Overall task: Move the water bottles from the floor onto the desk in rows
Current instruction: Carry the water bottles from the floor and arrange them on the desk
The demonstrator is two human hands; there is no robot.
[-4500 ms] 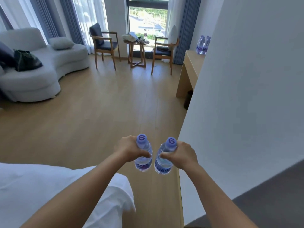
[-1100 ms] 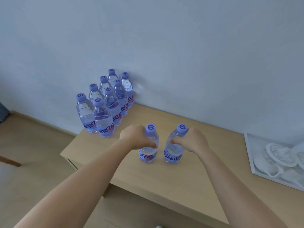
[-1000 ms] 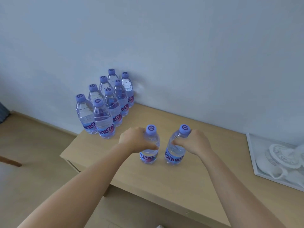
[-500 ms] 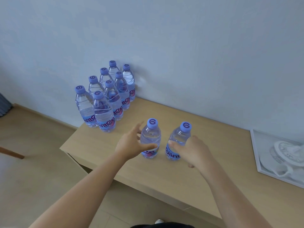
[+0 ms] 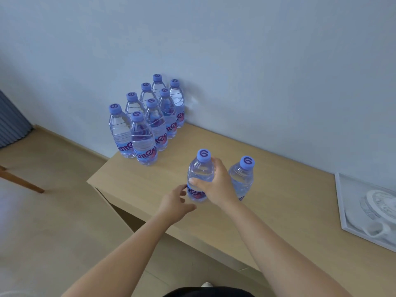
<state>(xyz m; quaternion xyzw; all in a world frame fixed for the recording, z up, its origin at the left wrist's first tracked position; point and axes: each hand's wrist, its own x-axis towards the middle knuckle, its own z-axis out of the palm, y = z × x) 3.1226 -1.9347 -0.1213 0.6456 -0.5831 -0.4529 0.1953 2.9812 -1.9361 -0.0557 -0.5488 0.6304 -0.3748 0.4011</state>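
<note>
Two clear water bottles with purple caps stand upright near the middle of the wooden desk [image 5: 278, 215]. My right hand [image 5: 216, 185] wraps round the left bottle [image 5: 200, 170], thumb across its front. The right bottle [image 5: 243, 179] stands free just behind that hand. My left hand [image 5: 174, 203] hovers at the left bottle's base with relaxed fingers, holding nothing. Several more bottles [image 5: 147, 121] stand in two rows at the desk's far left corner, against the wall.
A white tray [image 5: 347, 211] with white cups sits on the desk at the right. The desk's left end drops to the wooden floor [image 5: 53, 200]. A chair leg [image 5: 21, 181] shows at the far left.
My left hand let go of the left bottle and drew back. My right hand left the right bottle and moved over to grip the left one.
</note>
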